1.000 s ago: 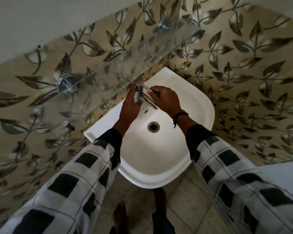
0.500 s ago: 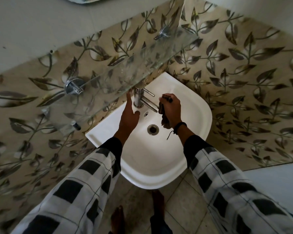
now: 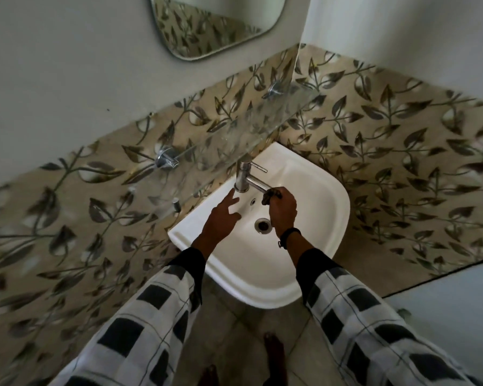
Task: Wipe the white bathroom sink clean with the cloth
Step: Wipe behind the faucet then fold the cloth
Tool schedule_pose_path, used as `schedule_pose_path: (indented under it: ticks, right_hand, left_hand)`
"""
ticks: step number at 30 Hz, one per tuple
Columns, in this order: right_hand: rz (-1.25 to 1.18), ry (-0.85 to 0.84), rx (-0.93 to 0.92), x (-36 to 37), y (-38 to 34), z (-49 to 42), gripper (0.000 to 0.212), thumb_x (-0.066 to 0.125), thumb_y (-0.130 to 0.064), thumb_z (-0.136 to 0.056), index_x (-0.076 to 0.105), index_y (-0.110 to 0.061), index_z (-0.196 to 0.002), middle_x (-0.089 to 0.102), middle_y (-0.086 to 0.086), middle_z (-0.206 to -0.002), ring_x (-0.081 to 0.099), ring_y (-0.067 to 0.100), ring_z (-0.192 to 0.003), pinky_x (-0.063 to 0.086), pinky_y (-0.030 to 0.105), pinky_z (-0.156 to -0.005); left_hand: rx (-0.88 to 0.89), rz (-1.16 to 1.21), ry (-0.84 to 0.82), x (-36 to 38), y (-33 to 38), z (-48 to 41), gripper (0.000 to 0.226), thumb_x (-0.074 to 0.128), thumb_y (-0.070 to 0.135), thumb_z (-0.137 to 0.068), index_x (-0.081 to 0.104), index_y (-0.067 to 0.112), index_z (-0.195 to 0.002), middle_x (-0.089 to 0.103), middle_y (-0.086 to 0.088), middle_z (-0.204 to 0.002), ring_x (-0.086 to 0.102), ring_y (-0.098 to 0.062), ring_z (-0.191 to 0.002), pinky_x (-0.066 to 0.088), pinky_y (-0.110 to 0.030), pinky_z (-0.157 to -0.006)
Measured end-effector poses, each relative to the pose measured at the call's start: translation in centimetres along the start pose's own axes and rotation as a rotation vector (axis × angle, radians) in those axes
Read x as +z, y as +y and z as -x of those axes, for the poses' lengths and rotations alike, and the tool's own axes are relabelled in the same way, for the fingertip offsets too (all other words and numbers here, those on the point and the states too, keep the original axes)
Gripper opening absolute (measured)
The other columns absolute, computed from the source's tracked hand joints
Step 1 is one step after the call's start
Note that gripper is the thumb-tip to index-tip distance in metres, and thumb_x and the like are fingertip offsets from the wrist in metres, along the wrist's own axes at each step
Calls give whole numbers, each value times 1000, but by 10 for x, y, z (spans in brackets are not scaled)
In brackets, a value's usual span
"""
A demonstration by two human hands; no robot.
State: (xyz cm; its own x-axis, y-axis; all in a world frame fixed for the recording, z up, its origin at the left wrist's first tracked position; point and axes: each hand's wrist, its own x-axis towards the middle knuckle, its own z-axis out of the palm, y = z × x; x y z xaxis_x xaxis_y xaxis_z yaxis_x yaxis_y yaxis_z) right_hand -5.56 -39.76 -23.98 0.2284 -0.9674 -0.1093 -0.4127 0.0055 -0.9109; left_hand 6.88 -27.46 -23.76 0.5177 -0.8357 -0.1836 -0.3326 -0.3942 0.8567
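Head view, looking down.

Room: a white sink (image 3: 315, 254) is fixed in a corner. Both walls behind it carry beige tiles with a dark leaf pattern (image 3: 402, 162), with plain pale wall above. A glass shelf (image 3: 234, 137) on chrome brackets runs along the left wall over the back of the sink. The lower edge of a mirror (image 3: 215, 26) hangs higher up. The floor (image 3: 234, 341) is grey tile, and a bare foot (image 3: 273, 351) stands under the basin.

Surface: the basin is glossy, with the drain (image 3: 262, 224) near its centre and a chrome tap (image 3: 246, 178) at the back.

Hands: the right hand (image 3: 283, 211), with a dark band at the wrist, has its fingers curled round a dark cloth (image 3: 271, 195), held against the tip of the spout. The left hand (image 3: 221, 218) has its fingers spread and straight and holds nothing. It is over the basin's back left, just below the tap base. Whether it touches the basin cannot be told.
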Motion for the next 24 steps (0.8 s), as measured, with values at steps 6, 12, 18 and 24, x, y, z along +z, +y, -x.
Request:
schedule_pose_path:
  ticks: [6, 12, 18, 24]
  right_hand:
    - [-162, -339, -228, -27, -59, 60, 37, 38, 21, -80, 68, 4, -90, 73, 2, -80, 69, 5, -70, 53, 27, -69]
    - [-48, -622, -367, -50, -88, 81, 35, 51, 12, -87, 66, -4, -114, 65, 13, -122, 63, 24, -114, 49, 31, -98]
    - [-15, -578, -355, -65, -95, 88, 38, 49, 14, -85, 64, -7, -114, 66, 19, -107, 63, 18, -92, 52, 30, -80]
    - [-16, -700, -378, -83, -84, 113, 43, 69, -3, -87, 62, -11, -129, 65, 4, -118, 61, 10, -101, 48, 10, -80]
  left_hand:
    - [123, 62, -94, -22, 20, 48, 76, 69, 13, -93, 31, 25, -156, 44, 9, -150, 40, -10, -137, 33, -23, -105]
    - [190, 73, 11, -43, 37, 83, 20, 69, 21, -88, 67, 27, -107, 70, 3, -102, 65, -22, -100, 50, -43, -93]
    - [119, 144, 115, -51, 63, 112, 28, 61, 10, -94, 58, 25, -69, 60, 5, -68, 57, -19, -72, 44, -36, -74]
    - [125, 160, 189, -32, 90, 145, 23, 53, 6, -98, 58, 21, -81, 62, 3, -69, 58, -4, -58, 43, -12, -54]
